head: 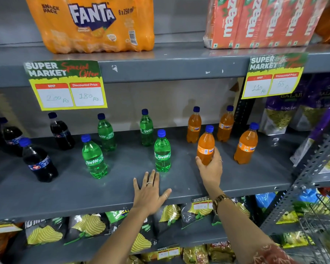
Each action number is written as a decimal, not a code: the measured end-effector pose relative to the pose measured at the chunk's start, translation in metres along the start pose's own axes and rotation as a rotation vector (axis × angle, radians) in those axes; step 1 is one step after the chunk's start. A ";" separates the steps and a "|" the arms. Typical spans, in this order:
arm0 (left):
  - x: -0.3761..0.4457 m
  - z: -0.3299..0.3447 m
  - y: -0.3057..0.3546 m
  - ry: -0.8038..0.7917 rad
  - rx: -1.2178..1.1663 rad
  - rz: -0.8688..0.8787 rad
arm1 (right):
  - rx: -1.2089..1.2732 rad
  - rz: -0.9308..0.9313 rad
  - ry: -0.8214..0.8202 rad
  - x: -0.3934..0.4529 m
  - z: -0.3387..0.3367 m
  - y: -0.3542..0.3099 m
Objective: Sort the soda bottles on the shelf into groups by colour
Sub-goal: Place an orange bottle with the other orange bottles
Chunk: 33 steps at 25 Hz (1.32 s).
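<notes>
On a grey metal shelf [122, 191], the right hand [211, 169] grasps an orange plastic Fanta bottle [205, 147] at three o'clock, seemingly settling it among three orange bottles, while the left hand [150, 193] lies flat, fingers released; likely next, letting go upright.

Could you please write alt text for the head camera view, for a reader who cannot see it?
The right hand grips an orange Fanta bottle on a grey shelf while the left hand rests flat near the edge. Dark cola, green Sprite and orange Fanta bottles stand grouped left to right.
</notes>
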<state>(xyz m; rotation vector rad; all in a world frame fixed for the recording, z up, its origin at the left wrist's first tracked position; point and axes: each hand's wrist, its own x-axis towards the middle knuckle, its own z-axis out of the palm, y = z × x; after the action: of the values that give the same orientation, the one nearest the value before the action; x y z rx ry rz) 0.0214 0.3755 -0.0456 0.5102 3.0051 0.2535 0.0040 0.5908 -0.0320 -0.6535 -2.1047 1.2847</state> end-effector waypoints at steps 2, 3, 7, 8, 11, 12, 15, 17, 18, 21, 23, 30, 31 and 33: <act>-0.001 -0.001 0.000 -0.005 -0.005 -0.002 | -0.024 -0.011 0.075 -0.004 0.000 -0.003; -0.001 -0.001 0.000 -0.007 -0.010 -0.003 | -0.036 -0.035 0.126 -0.007 0.000 -0.005; -0.005 -0.004 0.001 -0.014 -0.024 -0.004 | -0.002 -0.055 0.202 -0.016 -0.001 -0.005; -0.006 -0.004 0.000 -0.015 -0.024 -0.003 | 0.043 -0.009 0.169 -0.014 -0.001 -0.004; -0.007 -0.004 -0.002 -0.026 -0.024 0.006 | 0.129 0.165 -0.011 -0.007 0.000 -0.002; -0.007 -0.004 -0.002 -0.026 -0.026 0.007 | 0.091 0.173 -0.059 -0.005 0.001 -0.001; -0.005 -0.004 -0.003 -0.023 -0.027 0.013 | 0.011 0.141 -0.089 -0.004 0.002 0.002; -0.004 -0.002 -0.004 -0.015 -0.024 0.013 | 0.003 0.151 -0.077 -0.005 0.002 0.002; -0.004 -0.002 -0.004 -0.010 -0.020 0.013 | -0.008 0.155 -0.079 -0.005 0.002 0.001; -0.003 0.000 -0.005 -0.002 -0.013 0.017 | -0.035 0.150 -0.095 -0.005 0.003 0.001; -0.003 0.001 -0.004 0.006 -0.020 0.019 | -0.011 0.163 -0.073 -0.006 0.002 -0.001; -0.006 -0.004 -0.007 0.010 -0.057 0.011 | 0.021 0.006 0.034 -0.036 0.004 -0.011; -0.006 -0.005 -0.009 0.011 -0.062 -0.002 | 0.011 -0.022 -0.058 -0.039 0.008 -0.013; -0.007 -0.005 -0.013 0.008 -0.065 -0.027 | 0.047 -0.011 -0.196 -0.041 0.018 -0.016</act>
<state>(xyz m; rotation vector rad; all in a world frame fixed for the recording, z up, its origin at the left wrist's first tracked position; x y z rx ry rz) 0.0229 0.3602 -0.0429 0.4634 2.9974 0.3512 0.0191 0.5454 -0.0336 -0.5128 -2.2223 1.4379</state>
